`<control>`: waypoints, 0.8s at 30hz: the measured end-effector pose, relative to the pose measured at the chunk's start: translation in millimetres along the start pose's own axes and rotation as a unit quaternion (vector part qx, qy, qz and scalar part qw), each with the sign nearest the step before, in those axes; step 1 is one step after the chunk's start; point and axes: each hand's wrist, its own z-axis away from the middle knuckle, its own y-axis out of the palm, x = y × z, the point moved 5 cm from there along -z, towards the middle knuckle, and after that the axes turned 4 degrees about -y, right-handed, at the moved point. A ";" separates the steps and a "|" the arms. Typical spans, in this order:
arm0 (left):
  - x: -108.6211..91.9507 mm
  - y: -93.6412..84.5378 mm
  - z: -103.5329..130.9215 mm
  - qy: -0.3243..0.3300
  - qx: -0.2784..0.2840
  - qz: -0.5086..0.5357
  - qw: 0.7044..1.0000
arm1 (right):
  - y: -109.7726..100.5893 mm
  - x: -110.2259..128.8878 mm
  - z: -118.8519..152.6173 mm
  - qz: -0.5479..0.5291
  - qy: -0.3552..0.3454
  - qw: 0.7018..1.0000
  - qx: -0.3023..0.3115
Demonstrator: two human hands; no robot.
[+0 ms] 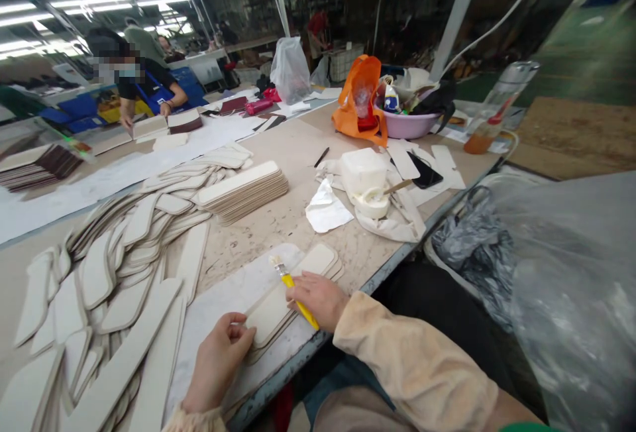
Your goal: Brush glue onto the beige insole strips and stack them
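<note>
A yellow-handled paintbrush (pixel 294 291) is in my right hand (pixel 320 299), its pale bristles pointing away from me. That hand lies over a small stack of pale, rounded-end strips (pixel 278 305) near the table's front edge. At the stack's near-left end, my left hand (pixel 221 356) has its fingers curled, with thumb and forefinger closed at the edge of the top strip. White paper (pixel 213 326) lies under the stack. Beyond it stands a neat pile of similar strips (pixel 243 187). Many loose strips (pixel 119 273) spread over the table's left side.
At the right are a white tub of white paste (pixel 372 201) with a stick, crumpled paper (pixel 326 207), a phone (pixel 422 170), a lilac basin (pixel 410 124), an orange bag (pixel 358 104) and a bottle (pixel 499 110). A co-worker (pixel 149 87) handles panels across the table. Plastic bags (pixel 571 273) hang beside me.
</note>
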 end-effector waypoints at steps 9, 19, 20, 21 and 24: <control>-5.1 -4.0 1.4 0.003 -0.018 0.022 1.000 | -39.3 -59.2 25.5 0.082 0.178 0.978 -0.072; 1.3 2.2 1.4 0.021 -0.022 0.012 0.999 | -44.9 -74.2 32.8 0.025 0.214 0.957 -0.195; 1.2 2.5 2.2 0.026 -0.023 0.013 0.999 | -46.8 -73.5 32.5 0.014 0.209 0.955 -0.210; 0.6 2.4 3.2 0.035 -0.025 0.012 0.999 | -49.1 -72.5 31.7 -0.001 0.207 0.952 -0.225; -4.8 -4.2 6.7 0.075 -0.069 -0.007 0.995 | -58.5 -67.0 25.8 -0.070 0.226 0.936 -0.259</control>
